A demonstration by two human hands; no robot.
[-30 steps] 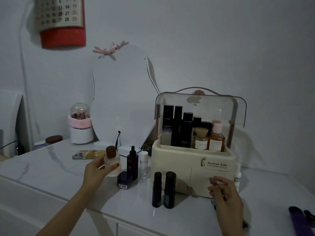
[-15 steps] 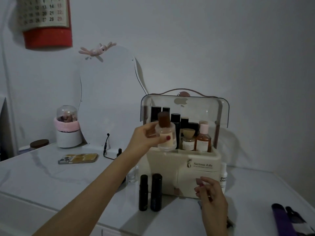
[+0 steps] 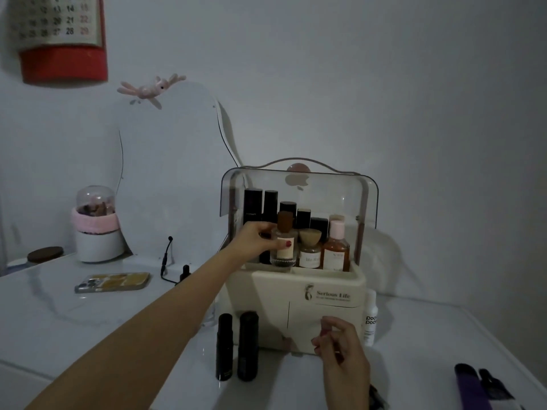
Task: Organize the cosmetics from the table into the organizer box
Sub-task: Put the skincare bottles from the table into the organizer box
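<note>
Half a second ago the left hand (image 3: 257, 241) held the brown-capped clear bottle (image 3: 284, 242) before the organizer box (image 3: 296, 294); now, fingers clamped on it, it stands in the open top beside a "Ma Re…" bottle (image 3: 310, 247). Box front reads "Serious Life". Right hand (image 3: 340, 347) hovers, fingers loosely curled

Cream organizer box (image 3: 296, 294); white marbled bench (image 3: 74, 315); two black tubes (image 3: 236, 346); brown-capped clear bottle (image 3: 284, 241); red-edged calendar (image 3: 62, 39).

Home bedroom vanity: white dresser top (image 3: 88, 321), standing mirror (image 3: 168, 173), wall calendar (image 3: 59, 34), cosmetics organizer (image 3: 296, 291).
</note>
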